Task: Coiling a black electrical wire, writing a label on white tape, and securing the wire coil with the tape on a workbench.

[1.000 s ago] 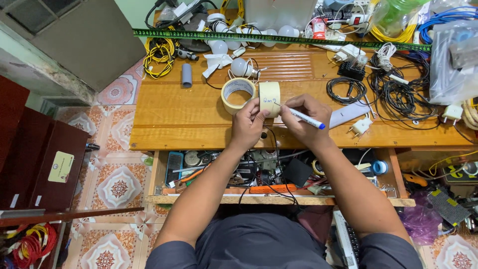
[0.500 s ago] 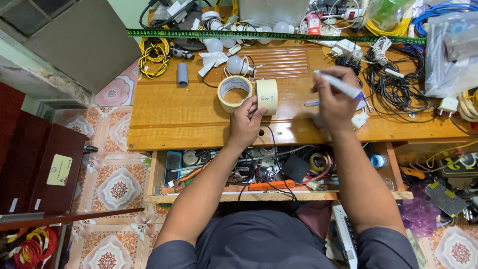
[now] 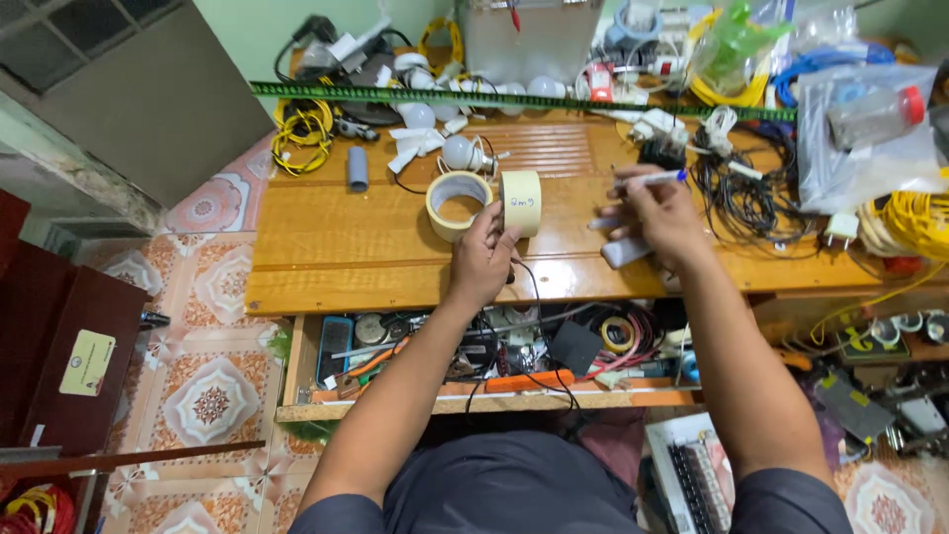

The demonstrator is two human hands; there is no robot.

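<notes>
A wooden worktop (image 3: 346, 252) of orange-brown planks stands against a pale green wall (image 3: 257, 25), with an open drawer (image 3: 297, 366) beneath its front edge. The floor (image 3: 213, 386) is laid with patterned tiles in pink, orange and white. A dark red-brown cabinet (image 3: 44, 336) stands at the left, and a grey panel (image 3: 129, 94) leans above it.

We spot a pale yellow, rounded-square label (image 3: 87, 362) stuck on the dark red cabinet (image 3: 59, 346) at far left, with a small round emblem at its top. Over at the right end of the worktop (image 3: 336, 247), we see a clear plastic bag (image 3: 870, 138) lying across the cables, a red-capped bottle (image 3: 878, 115) inside it. Behind it, at the back edge, we catch a crumpled green-tinted plastic bag (image 3: 736, 44).
</notes>
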